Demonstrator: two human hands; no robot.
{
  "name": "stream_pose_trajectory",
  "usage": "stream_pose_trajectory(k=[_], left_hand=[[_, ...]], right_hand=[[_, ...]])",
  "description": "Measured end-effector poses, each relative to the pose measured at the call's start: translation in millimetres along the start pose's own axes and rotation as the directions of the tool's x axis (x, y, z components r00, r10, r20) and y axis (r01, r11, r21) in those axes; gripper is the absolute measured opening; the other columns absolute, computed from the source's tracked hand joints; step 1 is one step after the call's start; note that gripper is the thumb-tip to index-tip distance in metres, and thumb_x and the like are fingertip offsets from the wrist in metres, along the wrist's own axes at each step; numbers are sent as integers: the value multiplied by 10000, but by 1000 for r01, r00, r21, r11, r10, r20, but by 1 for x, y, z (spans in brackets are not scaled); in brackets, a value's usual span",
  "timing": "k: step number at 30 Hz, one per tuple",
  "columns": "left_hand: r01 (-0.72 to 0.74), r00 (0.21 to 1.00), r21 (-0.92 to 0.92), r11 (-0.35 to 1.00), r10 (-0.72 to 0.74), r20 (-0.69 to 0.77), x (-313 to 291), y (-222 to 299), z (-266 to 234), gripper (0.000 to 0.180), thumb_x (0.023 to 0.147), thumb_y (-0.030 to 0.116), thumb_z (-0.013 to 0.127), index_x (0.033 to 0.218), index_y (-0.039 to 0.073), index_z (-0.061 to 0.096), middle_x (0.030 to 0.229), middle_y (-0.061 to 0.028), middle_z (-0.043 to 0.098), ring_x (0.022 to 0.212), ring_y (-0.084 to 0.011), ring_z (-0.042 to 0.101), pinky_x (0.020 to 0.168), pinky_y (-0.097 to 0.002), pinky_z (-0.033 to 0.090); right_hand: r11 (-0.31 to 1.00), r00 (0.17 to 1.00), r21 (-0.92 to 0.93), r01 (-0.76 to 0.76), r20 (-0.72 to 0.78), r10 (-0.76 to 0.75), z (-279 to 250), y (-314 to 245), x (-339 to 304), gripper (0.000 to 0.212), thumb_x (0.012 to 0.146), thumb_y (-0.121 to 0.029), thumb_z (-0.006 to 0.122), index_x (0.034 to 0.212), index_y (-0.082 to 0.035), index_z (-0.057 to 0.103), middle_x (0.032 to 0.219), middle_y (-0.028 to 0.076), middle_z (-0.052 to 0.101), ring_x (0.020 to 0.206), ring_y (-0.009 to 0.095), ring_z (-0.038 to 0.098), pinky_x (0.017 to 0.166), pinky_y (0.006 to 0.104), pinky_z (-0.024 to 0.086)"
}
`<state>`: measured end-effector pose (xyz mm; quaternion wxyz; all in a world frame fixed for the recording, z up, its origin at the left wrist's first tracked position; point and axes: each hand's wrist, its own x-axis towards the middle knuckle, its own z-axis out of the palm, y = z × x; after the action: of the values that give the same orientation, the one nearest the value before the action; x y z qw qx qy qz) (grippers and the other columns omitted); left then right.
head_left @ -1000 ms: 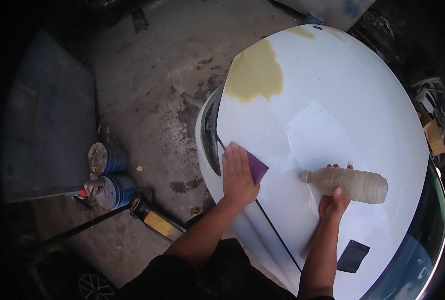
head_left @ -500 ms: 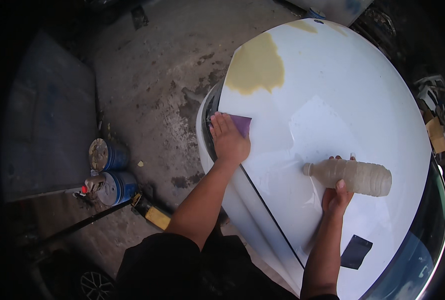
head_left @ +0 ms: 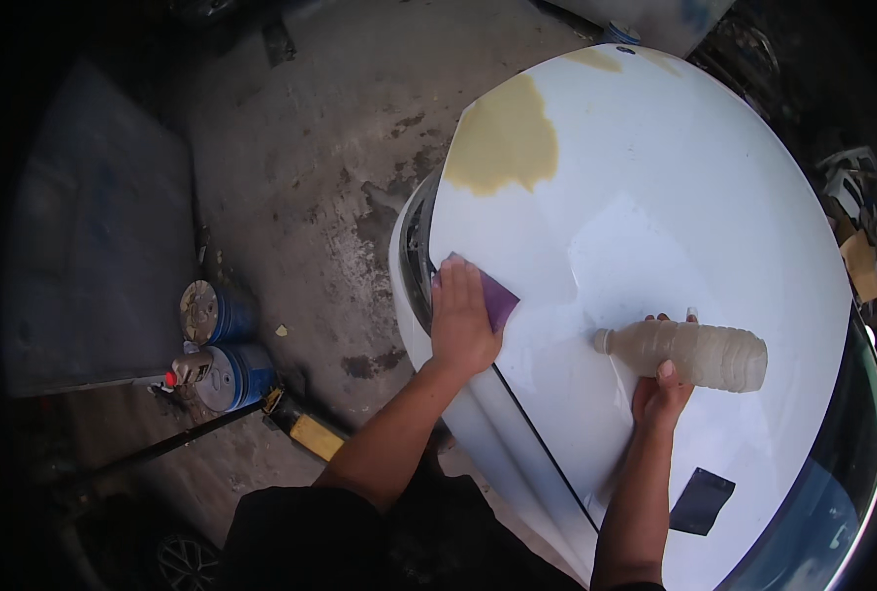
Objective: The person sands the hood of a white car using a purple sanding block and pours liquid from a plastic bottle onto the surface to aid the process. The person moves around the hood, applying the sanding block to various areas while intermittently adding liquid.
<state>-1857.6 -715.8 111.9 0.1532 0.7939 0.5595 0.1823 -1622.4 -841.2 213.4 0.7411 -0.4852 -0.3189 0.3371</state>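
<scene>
My left hand (head_left: 464, 315) presses a sheet of purple sandpaper (head_left: 499, 298) against the white car hood (head_left: 655, 217), near its left edge by the headlight (head_left: 417, 246). The fingers lie extended over the sheet, holding it to the panel; one corner sticks out to the right. In my right hand (head_left: 665, 389) is a ribbed, cloudy plastic bottle (head_left: 719, 357), tilted on its side above the hood with its neck toward the left. My fingers wrap round its middle. Closer to me, a dark piece of sandpaper (head_left: 701, 501) rests on the hood.
A large yellowish patch (head_left: 507, 138) marks the hood's far left. Blue buckets (head_left: 236, 374) stand on the stained floor at left, with a spray can (head_left: 190, 367) on one. A yellow-and-black object (head_left: 312, 433) lies nearby. The windshield (head_left: 812, 522) borders the hood at right.
My left hand and the purple sandpaper have slid nearer to me and slightly right along the hood's edge. The bottle stays in my right hand, nearly unmoved.
</scene>
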Motion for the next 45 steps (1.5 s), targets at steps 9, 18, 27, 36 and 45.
stream_pose_trajectory(k=[9, 18, 27, 36, 45], left_hand=[[69, 994, 67, 995, -74, 76, 119, -64, -17, 807, 990, 520, 389, 1512, -66, 198, 1595, -251, 153, 1500, -359, 99, 1213, -464, 96], [-115, 989, -17, 993, 116, 96, 73, -36, -29, 879, 947, 483, 532, 1500, -102, 179, 1586, -285, 136, 1499, -392, 74, 1207, -502, 74], [-283, 937, -36, 958, 285, 204, -3, 0, -42, 892, 938, 465, 560, 1490, -121, 174, 1582, -296, 127, 1495, -404, 81, 1203, -503, 91], [-365, 927, -91, 926, 371, 58, 77, 20, -17, 923, 908, 436, 601, 1478, -141, 158, 1570, -317, 124, 1481, -439, 86, 1199, -528, 100], [-352, 935, -96, 931, 354, 5, 102, 47, -24, 832, 961, 427, 541, 1481, -123, 196, 1561, -318, 166, 1486, -430, 74, 1199, -517, 108]], right_hand=[[1000, 1000, -7, -17, 9, 17, 14, 1, -4, 1085, 724, -352, 830, 1512, -2, 172, 1349, 215, 481, 1278, 367, 473, 1105, 510, 353], [1000, 1000, 3, 0, -29, 0, 12, -5, -3, 1075, 725, -307, 827, 1511, -11, 156, 1345, 235, 474, 1282, 385, 467, 1113, 522, 338], [999, 995, 31, 15, -95, -12, 25, -6, -5, 1091, 719, -342, 847, 1513, -16, 174, 1348, 203, 469, 1296, 352, 455, 1139, 505, 323], [995, 991, 84, 48, -127, -37, 37, -2, -6, 1032, 735, -288, 828, 1500, -33, 184, 1349, 207, 467, 1288, 357, 456, 1122, 507, 328], [998, 981, 32, 58, -185, -52, 55, -4, -3, 1061, 738, -286, 836, 1502, -14, 152, 1350, 189, 456, 1277, 329, 454, 1122, 485, 330]])
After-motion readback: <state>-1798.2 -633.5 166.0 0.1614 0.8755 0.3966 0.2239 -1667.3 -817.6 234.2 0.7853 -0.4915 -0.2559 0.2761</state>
